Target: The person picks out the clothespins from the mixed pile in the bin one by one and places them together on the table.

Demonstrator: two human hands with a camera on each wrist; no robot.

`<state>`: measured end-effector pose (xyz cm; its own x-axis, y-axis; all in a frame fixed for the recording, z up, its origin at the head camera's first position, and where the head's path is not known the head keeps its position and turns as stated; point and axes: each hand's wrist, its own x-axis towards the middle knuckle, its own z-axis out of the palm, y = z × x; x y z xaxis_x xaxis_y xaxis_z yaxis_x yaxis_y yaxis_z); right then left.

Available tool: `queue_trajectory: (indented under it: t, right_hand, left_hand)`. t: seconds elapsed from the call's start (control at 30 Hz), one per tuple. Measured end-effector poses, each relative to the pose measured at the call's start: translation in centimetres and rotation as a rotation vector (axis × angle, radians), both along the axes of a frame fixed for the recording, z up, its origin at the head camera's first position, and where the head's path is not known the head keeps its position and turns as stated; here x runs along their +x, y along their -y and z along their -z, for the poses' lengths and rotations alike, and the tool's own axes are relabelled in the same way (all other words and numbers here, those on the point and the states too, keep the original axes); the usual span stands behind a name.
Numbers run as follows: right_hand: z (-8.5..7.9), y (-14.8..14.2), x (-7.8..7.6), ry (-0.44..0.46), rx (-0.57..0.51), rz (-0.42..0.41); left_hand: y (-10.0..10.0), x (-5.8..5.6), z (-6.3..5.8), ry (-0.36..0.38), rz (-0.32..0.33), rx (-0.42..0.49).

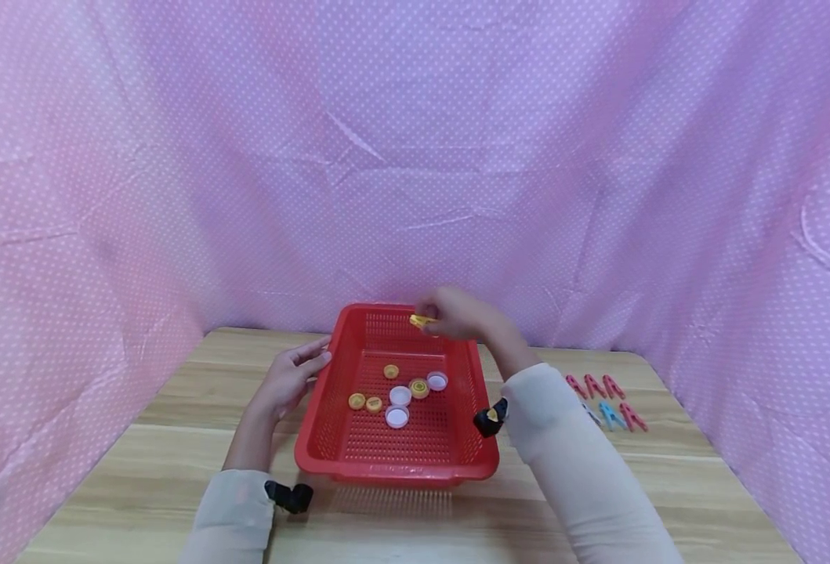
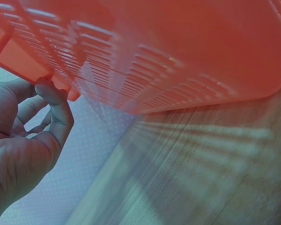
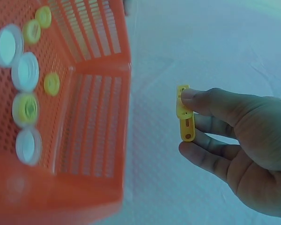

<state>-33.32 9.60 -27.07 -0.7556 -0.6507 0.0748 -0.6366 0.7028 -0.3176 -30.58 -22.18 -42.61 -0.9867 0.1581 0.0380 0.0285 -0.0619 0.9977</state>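
A red plastic basket (image 1: 400,471) stands on the wooden table. My left hand (image 1: 289,381) is at its left side; in the left wrist view, thumb and fingers pinch the rim. Over the far right part of the basket, my right hand (image 1: 457,313) holds a small yellow clothespin (image 3: 187,126) between thumb and fingers. Several round caps lie on the basket floor: small yellow caps (image 1: 390,372) and larger white caps (image 1: 396,416). One yellow cap (image 1: 419,388) appears to sit in a larger clear cap.
To the right of the basket, pink clothespins (image 1: 613,386) and a blue clothespin (image 1: 610,416) lie in two rows on the table (image 1: 675,470), partly hidden by the right sleeve. A pink dotted cloth (image 1: 415,196) hangs behind and at both sides.
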Motion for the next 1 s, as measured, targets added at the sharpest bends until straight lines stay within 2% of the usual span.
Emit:
queue_trajectory:
  t: [0.27,0.57,0.83,1.0]
  right_hand:
    - [-0.5,-4.0,0.7,-0.039,-0.038,0.033]
    - [-0.1,-9.2,1.4,-0.154,-0.057,0.007]
    - [0.4,-13.3,2.3,-0.145,-0.028,0.091]
    - [1.2,-15.6,3.2,-0.104,-0.014,0.148]
  left_hand:
    - [-0.1,0.2,-0.2,0.013,-0.013,0.008]
    - [0.0,0.2,0.1,-0.003,0.006,0.009]
    - [0.0,0.3,0.1,-0.004,0.003,0.011]
    - [-0.1,0.3,-0.1,-0.005,-0.001,0.019]
